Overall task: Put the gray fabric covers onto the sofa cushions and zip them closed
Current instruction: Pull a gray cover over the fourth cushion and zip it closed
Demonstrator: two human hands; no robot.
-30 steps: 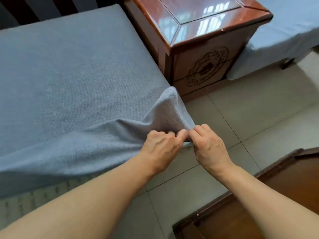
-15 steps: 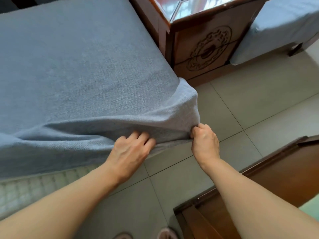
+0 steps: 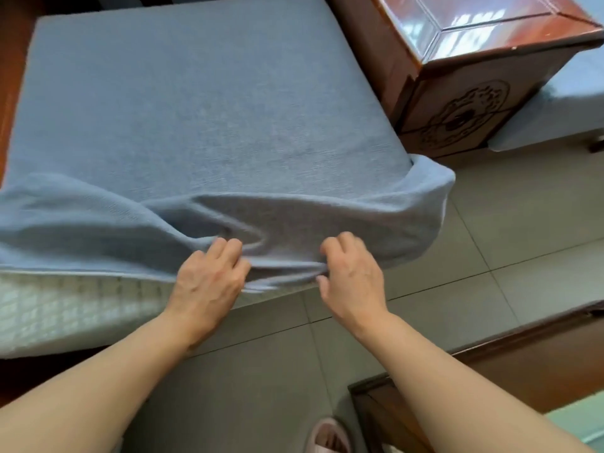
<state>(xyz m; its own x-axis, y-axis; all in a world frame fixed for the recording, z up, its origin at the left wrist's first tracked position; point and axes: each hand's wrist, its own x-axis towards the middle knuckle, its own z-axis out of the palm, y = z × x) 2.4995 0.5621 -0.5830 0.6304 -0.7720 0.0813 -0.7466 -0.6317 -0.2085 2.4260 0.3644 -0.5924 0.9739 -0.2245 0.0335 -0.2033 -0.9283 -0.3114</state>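
A gray-blue fabric cover (image 3: 202, 119) is stretched over a large sofa cushion. Its front edge hangs loose and wrinkled over the cushion's near side. At the lower left the pale quilted cushion (image 3: 62, 308) shows bare below the cover's open edge. My left hand (image 3: 209, 282) grips the cover's lower edge, fingers curled into the folds. A short way to the right, my right hand (image 3: 351, 276) pinches the same edge. The cover's right corner (image 3: 425, 204) bulges loosely past the cushion. No zipper pull can be made out.
A dark red wooden side table (image 3: 464, 76) with a carved panel stands right of the cushion. Another gray cushion (image 3: 562, 119) lies beyond it. Wooden furniture (image 3: 523, 371) sits at the lower right on the gray tiled floor (image 3: 506, 230). A pink slipper (image 3: 327, 436) shows at the bottom.
Both hands have shifted left along the cover's front edge and moved apart. The right hand has left the corner, which now bulges free. The view has pulled back.
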